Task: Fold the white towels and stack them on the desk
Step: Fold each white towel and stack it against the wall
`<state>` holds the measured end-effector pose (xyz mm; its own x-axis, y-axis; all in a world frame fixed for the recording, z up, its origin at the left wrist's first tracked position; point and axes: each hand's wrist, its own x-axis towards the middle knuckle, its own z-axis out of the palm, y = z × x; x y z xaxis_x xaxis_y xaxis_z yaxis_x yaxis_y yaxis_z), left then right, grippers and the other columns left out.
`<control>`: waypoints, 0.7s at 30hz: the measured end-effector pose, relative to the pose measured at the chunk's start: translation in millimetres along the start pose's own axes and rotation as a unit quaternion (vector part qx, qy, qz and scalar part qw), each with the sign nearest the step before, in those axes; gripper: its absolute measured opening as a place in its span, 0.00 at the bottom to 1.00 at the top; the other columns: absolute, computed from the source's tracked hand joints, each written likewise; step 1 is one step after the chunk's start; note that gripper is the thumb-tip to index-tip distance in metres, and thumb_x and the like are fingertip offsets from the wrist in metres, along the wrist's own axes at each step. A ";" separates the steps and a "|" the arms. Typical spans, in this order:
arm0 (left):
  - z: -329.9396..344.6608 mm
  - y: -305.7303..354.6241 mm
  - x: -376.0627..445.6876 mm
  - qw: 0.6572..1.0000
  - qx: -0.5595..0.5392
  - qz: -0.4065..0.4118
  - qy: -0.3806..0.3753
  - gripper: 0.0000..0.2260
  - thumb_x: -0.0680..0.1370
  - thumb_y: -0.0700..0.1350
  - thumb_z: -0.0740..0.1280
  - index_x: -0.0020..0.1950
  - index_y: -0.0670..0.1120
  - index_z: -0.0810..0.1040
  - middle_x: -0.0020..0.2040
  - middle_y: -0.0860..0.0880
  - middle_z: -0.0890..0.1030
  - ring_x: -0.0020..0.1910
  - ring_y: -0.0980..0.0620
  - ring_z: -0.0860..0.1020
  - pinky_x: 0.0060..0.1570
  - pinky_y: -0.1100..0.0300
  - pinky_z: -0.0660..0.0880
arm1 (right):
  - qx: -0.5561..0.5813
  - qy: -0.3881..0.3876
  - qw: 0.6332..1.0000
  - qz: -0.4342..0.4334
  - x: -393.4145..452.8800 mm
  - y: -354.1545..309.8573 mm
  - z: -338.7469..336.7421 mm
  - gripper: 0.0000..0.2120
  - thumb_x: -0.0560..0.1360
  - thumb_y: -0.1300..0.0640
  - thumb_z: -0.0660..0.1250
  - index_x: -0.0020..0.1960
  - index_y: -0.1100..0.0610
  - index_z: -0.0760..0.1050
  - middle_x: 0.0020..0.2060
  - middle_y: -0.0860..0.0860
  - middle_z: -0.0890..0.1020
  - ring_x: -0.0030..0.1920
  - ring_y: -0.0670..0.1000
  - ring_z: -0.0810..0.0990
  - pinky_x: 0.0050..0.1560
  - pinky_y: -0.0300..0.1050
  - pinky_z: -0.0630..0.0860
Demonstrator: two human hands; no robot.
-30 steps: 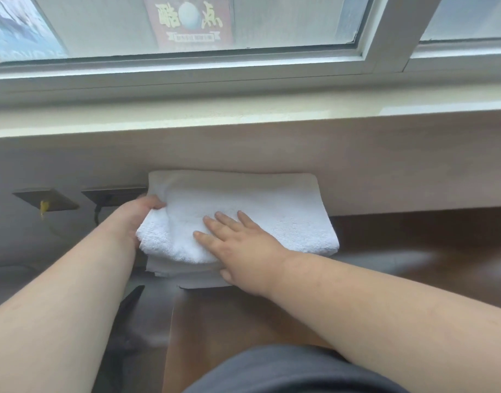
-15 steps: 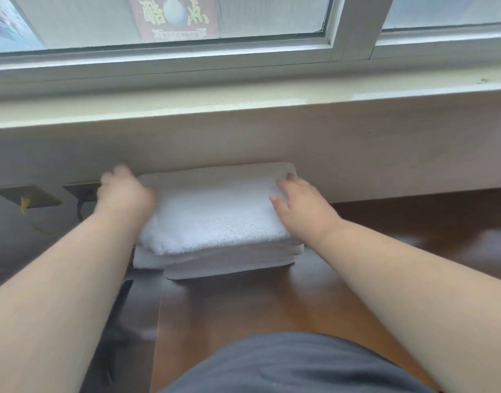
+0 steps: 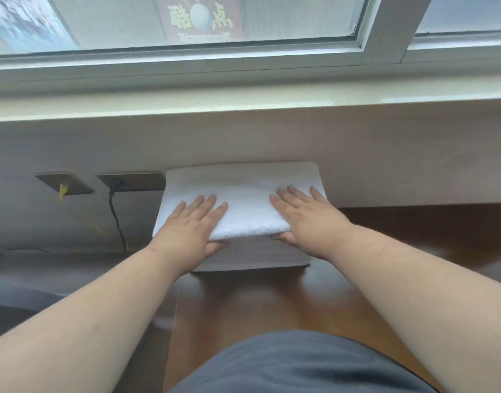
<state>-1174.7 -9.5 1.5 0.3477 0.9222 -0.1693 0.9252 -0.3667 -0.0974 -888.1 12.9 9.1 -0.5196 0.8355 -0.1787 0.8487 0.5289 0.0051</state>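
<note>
The towel stack point(image 3: 252, 251) is sitting at the desk's point(image 3: 272, 302) back left corner, against the wall point(image 3: 385, 154); the left hand point(image 3: 186, 231) is lying on the stack's left, the right hand point(image 3: 308, 219) on its right; two sockets point(image 3: 131, 180) are sitting left of the stack, below the sill point(image 3: 243, 100).

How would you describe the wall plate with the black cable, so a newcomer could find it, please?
Below the window sill, two plates sit left of the towel stack. It is the nearer plate, holding the black cable; the other plate holds something yellow.
</note>
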 end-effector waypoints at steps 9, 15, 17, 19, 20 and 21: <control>-20.4 33.5 61.0 0.989 -0.135 -0.046 0.036 0.27 0.81 0.55 0.49 0.79 0.52 0.51 0.79 0.47 0.53 0.77 0.45 0.52 0.73 0.44 0.51 | 0.186 0.055 0.978 0.074 64.4 -43.2 -27.8 0.29 0.78 0.50 0.52 0.79 0.50 0.53 0.79 0.52 0.56 0.78 0.53 0.51 0.75 0.60 0.47; -5.3 -33.4 60.1 0.962 -0.142 -0.228 -0.057 0.31 0.78 0.64 0.48 0.79 0.55 0.48 0.80 0.48 0.47 0.78 0.44 0.48 0.74 0.42 0.49 | 0.105 0.010 0.980 0.168 61.7 5.8 -11.1 0.33 0.78 0.34 0.47 0.78 0.49 0.52 0.79 0.49 0.51 0.78 0.54 0.47 0.74 0.64 0.46; -10.7 -32.2 60.4 0.963 -0.115 -0.243 -0.020 0.30 0.78 0.61 0.50 0.79 0.51 0.52 0.79 0.44 0.53 0.77 0.42 0.52 0.73 0.42 0.53 | 0.114 0.033 0.972 0.203 61.6 0.7 -11.0 0.33 0.78 0.35 0.47 0.78 0.50 0.54 0.79 0.53 0.53 0.78 0.56 0.49 0.74 0.64 0.47; -17.9 -14.0 62.5 0.981 -0.095 -0.165 0.049 0.28 0.78 0.57 0.52 0.78 0.50 0.56 0.78 0.44 0.57 0.76 0.43 0.55 0.73 0.44 0.55 | 0.104 0.062 0.975 0.188 59.2 -11.7 -10.8 0.32 0.79 0.36 0.47 0.78 0.51 0.55 0.78 0.54 0.55 0.78 0.56 0.51 0.74 0.64 0.47; -19.2 -3.7 63.2 0.986 -0.102 -0.114 0.064 0.27 0.79 0.55 0.52 0.78 0.52 0.56 0.78 0.45 0.57 0.77 0.44 0.55 0.74 0.45 0.54 | 0.098 0.070 0.978 0.169 55.9 -15.4 -8.6 0.31 0.79 0.37 0.46 0.78 0.50 0.55 0.78 0.53 0.55 0.78 0.56 0.51 0.74 0.64 0.47; -19.6 4.2 62.5 0.989 -0.110 -0.084 0.057 0.26 0.79 0.55 0.52 0.78 0.55 0.55 0.79 0.46 0.56 0.77 0.45 0.53 0.74 0.45 0.51 | 0.093 0.067 0.981 0.159 51.2 -14.9 -5.8 0.32 0.78 0.36 0.45 0.78 0.49 0.54 0.78 0.53 0.55 0.78 0.55 0.50 0.74 0.64 0.46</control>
<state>-1146.1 49.0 9.7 0.1895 0.9803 -0.0556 0.9777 -0.1831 0.1029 -927.9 48.7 5.6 -0.2234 0.9725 -0.0657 0.9667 0.2125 -0.1425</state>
